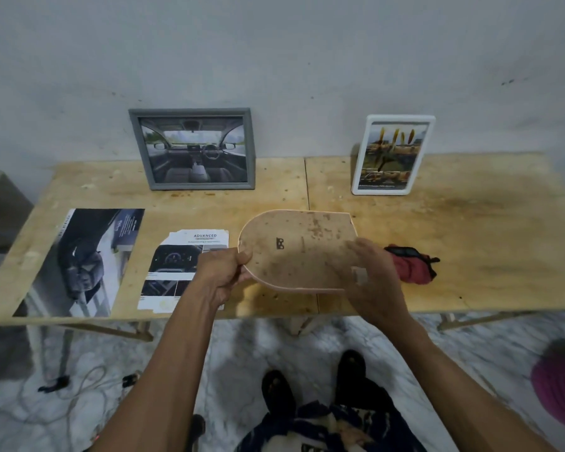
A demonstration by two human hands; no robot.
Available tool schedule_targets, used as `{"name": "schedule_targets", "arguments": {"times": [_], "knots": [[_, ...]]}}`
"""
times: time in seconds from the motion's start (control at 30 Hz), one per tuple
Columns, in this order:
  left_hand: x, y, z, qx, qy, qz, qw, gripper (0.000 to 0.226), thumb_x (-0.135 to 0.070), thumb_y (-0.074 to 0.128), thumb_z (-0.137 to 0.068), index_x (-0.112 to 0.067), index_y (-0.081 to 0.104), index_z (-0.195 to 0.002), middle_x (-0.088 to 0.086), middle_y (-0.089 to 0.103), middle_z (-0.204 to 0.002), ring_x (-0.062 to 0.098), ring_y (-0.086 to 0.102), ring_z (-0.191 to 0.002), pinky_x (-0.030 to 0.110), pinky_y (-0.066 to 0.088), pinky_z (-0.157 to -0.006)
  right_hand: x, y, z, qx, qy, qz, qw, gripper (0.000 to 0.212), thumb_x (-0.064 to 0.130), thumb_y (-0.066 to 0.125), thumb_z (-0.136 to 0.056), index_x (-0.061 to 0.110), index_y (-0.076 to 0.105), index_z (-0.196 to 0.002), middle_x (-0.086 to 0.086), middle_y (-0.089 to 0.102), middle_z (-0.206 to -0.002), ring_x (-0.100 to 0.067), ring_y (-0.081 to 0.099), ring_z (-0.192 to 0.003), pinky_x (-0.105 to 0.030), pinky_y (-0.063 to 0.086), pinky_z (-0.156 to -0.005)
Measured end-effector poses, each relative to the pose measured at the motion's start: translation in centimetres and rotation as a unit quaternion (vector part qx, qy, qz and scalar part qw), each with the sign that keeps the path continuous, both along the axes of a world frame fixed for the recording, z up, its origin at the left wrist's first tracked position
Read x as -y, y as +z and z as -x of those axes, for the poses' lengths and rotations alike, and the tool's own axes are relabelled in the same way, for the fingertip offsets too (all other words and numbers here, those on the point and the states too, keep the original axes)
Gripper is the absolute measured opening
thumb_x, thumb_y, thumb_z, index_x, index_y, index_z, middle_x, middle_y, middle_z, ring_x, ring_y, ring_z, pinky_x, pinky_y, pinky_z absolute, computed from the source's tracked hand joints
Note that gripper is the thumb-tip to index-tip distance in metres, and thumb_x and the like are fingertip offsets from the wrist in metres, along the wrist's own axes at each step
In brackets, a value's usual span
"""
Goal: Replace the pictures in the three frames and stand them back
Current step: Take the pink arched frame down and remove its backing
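A person stands at a plywood table [470, 223], holding the third frame [294, 252] back-side up over its front edge. The frame is arch-shaped, its stained brown backing facing the camera. The left hand [221, 272] pinches the frame's rounded end, thumb on top. The right hand [372, 275] covers the straight end, fingers curled over the backing near a small cut-out (likely the stand or a catch).

This looks like the last frame being opened or closed up; I cannot tell whether a picture is inside. The next move probably calls for working the backing with the right fingertips.

Behind the held frame, a grey frame [194, 150] stands at the wall holding a car-interior picture, and a white frame [392, 154] holds a yellowish scene. Left of the held frame lie two loose prints: a brochure page [177, 265] and a larger car picture [82, 262].
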State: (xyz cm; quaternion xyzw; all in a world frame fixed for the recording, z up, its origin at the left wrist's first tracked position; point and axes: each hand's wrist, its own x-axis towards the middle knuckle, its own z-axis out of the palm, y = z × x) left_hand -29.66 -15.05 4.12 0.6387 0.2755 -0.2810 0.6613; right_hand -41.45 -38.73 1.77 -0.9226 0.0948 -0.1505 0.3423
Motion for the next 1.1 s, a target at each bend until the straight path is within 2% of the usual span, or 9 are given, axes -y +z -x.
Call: {"name": "schedule_targets", "arguments": {"times": [0.07,0.13,0.23,0.4,0.6,0.7,0.83,1.0,1.1], "knots": [[-0.2,-0.7,0.8,0.002,0.007,0.012,1.000,0.008,0.008,0.059,-0.093,0.006,0.065,-0.089,0.004,0.071,-0.058,0.014,0.068,-0.048,0.024,0.055,-0.043,1.3,-1.0,0.1,-0.125,-0.112,-0.067,0.984,0.055,0.038,0.061,-0.093,0.006,0.051,-0.136,-0.012,0.058,-0.130,-0.026,0.052,-0.119,-0.039,0.043,-0.098],[-0.2,-1.4,1.3,0.001,0.000,0.029,1.000,0.008,0.009,0.059,-0.092,0.008,0.064,-0.098,0.006,0.073,-0.063,0.015,0.071,-0.053,0.028,0.060,-0.050,2.2,-2.2,0.2,-0.199,-0.150,-0.164,0.955,0.046,0.034,0.059,-0.095,0.008,0.055,-0.133,-0.005,0.066,-0.116,-0.022,0.062,-0.102,-0.037,0.051,-0.083],[0.1,-2.4,1.8,-0.007,0.004,0.024,1.000,0.023,0.010,0.063,-0.089,0.013,0.061,-0.113,0.019,0.073,-0.075,0.022,0.072,-0.056,0.033,0.061,-0.052,2.7,-4.2,0.4,-0.208,-0.156,-0.203,0.944,0.030,0.030,0.064,-0.091,0.014,0.068,-0.116,0.003,0.072,-0.094,-0.016,0.067,-0.082,-0.035,0.055,-0.068],[1.2,-4.5,1.8,0.018,-0.029,-0.073,0.997,0.042,0.008,0.069,-0.086,0.002,0.057,-0.126,0.025,0.066,-0.112,0.029,0.070,-0.071,0.027,0.055,-0.044,2.9,-5.9,-0.2,-0.232,-0.188,-0.212,0.931,0.029,0.024,0.066,-0.086,0.012,0.070,-0.112,0.000,0.071,-0.094,-0.020,0.066,-0.084,-0.041,0.056,-0.077],[2.3,-6.9,1.1,0.042,-0.100,-0.171,0.979,0.047,-0.003,0.080,-0.081,-0.006,0.062,-0.124,0.007,0.071,-0.090,0.033,0.070,-0.080,0.053,0.061,-0.075,3.4,-7.7,-2.0,-0.262,-0.197,-0.197,0.924,0.029,0.022,0.070,-0.085,0.012,0.070,-0.113,-0.003,0.070,-0.102,-0.023,0.064,-0.090,-0.038,0.053,-0.079],[3.2,-8.0,0.5,0.050,-0.116,-0.212,0.969,0.049,-0.001,0.082,-0.078,-0.007,0.064,-0.124,0.004,0.071,-0.092,0.024,0.069,-0.077,0.035,0.062,-0.064,3.9,-8.8,-3.0,-0.262,-0.199,-0.208,0.921,0.029,0.020,0.071,-0.085,0.012,0.070,-0.113,-0.005,0.071,-0.105,-0.024,0.066,-0.093,-0.044,0.055,-0.083],[4.2,-9.5,-0.2,0.056,-0.116,-0.251,0.959,0.048,0.003,0.077,-0.082,-0.003,0.062,-0.127,0.005,0.066,-0.100,0.010,0.057,-0.063,0.009,0.041,-0.036,4.3,-10.0,-3.5,-0.257,-0.189,-0.194,0.928,0.032,0.020,0.071,-0.086,0.012,0.068,-0.117,-0.005,0.071,-0.109,-0.024,0.066,-0.095,-0.044,0.055,-0.085],[4.5,-10.6,-0.6,0.063,-0.119,-0.287,0.948,0.050,-0.004,0.081,-0.079,-0.009,0.066,-0.126,0.004,0.073,-0.102,0.022,0.071,-0.084,0.026,0.058,-0.066,4.4,-10.8,-3.9,-0.263,-0.176,-0.196,0.928,0.034,0.015,0.071,-0.085,0.008,0.066,-0.118,-0.009,0.070,-0.109,-0.027,0.065,-0.097,-0.041,0.053,-0.084],[4.4,-11.0,-0.6,0.057,-0.123,-0.305,0.943,0.047,-0.007,0.082,-0.079,-0.012,0.068,-0.123,0.005,0.074,-0.105,0.022,0.069,-0.085,0.026,0.056,-0.069,4.2,-10.8,-4.0,-0.267,-0.173,-0.198,0.927,0.028,0.011,0.068,-0.084,0.008,0.068,-0.112,-0.010,0.071,-0.106,-0.028,0.066,-0.094,-0.046,0.055,-0.084]]}}
